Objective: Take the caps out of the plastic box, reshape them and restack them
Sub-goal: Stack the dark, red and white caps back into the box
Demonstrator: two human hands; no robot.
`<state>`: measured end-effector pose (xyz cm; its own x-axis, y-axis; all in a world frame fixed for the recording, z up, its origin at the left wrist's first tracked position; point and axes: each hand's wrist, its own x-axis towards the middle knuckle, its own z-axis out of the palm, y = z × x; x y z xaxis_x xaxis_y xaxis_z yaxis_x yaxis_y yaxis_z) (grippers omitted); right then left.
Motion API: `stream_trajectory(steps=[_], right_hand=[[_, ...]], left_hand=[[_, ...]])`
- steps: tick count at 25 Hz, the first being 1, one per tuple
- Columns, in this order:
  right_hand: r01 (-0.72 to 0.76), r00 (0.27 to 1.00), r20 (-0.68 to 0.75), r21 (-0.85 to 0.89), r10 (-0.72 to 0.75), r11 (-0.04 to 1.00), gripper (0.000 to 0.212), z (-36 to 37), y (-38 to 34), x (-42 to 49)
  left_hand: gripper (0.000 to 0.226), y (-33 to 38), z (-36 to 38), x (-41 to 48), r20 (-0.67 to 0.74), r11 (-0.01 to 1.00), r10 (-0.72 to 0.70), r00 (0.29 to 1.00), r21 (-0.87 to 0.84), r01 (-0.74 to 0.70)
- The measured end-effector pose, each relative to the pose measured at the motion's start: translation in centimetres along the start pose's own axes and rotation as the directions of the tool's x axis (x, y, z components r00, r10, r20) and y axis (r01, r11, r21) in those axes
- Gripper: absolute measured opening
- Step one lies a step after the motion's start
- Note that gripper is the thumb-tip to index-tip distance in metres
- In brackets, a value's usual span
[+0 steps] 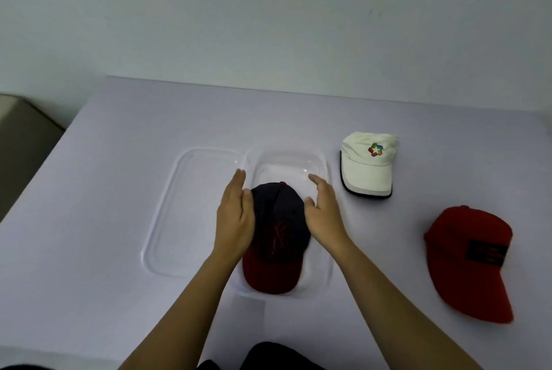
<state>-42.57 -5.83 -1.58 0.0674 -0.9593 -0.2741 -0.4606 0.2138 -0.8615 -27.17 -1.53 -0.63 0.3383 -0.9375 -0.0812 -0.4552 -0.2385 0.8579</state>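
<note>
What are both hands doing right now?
Left hand: open, fingers straight against the dark cap.
Right hand: open, at the cap's other side.

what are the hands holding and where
The dark cap, held between the left hand and right hand at the sides of its crown.

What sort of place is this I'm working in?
Likely a plain room staged for the task: a pale table against a blank wall, with a clear plastic box, its lid, a white cap, red cap and dark cap.
</note>
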Motion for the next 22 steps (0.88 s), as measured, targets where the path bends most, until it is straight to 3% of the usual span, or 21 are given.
stream_trajectory(steps=[2, 4, 8, 12, 14, 16, 18, 20, 22], right_hand=[[0.149, 0.981, -0.131, 0.036, -0.144, 0.988, 0.042, -3.0, 0.3, -1.2], [0.189, 0.958, -0.233, 0.071, -0.168, 0.979, 0.038, -6.7, 1.7, -2.2], [0.079, 0.893, -0.45, 0.127, -0.013, 0.989, 0.034, -15.9, 7.7, -4.0], [-0.095, 0.783, -0.6, 0.15, 0.167, 0.984, 0.036, -26.0, 13.8, -4.8], [-0.197, 0.803, -0.552, 0.108, 0.223, 0.974, 0.046, -30.3, 16.9, -4.1], [-0.279, 0.9, -0.341, 0.032, 0.273, 0.96, 0.076, -32.9, 19.5, -3.1], [-0.334, 0.939, -0.076, 0.028, 0.336, 0.942, 0.095, -33.7, 21.1, -2.4], [-0.33, 0.942, 0.083, 0.063, 0.325, 0.942, 0.086, -33.5, 22.0, -2.0], [-0.294, 0.954, 0.1, 0.143, 0.282, 0.945, 0.074, -33.1, 22.5, -1.8]], left_hand=[[0.044, 3.2, 2.0, -0.4, 0.058, 0.995, 0.08, 0.995, -0.069, -0.076], [0.044, 5.9, 5.0, -1.0, 0.159, 0.987, 0.122, 0.98, -0.122, -0.103], [0.045, 10.0, 12.7, -2.3, 0.349, 0.981, 0.185, 0.919, -0.127, -0.15], [0.057, 12.5, 21.3, -3.5, 0.558, 0.996, 0.084, 0.826, -0.047, -0.07], [0.075, 12.9, 25.6, -3.8, 0.666, 0.998, -0.022, 0.745, -0.031, 0.057], [0.085, 13.0, 29.2, -3.8, 0.756, 0.982, -0.122, 0.643, -0.004, 0.191], [0.082, 13.0, 31.8, -3.9, 0.837, 0.96, -0.192, 0.513, 0.052, 0.275], [0.072, 12.6, 33.2, -3.6, 0.874, 0.934, -0.228, 0.429, 0.071, 0.351], [0.069, 12.0, 33.7, -3.0, 0.883, 0.917, -0.24, 0.404, 0.069, 0.392]])
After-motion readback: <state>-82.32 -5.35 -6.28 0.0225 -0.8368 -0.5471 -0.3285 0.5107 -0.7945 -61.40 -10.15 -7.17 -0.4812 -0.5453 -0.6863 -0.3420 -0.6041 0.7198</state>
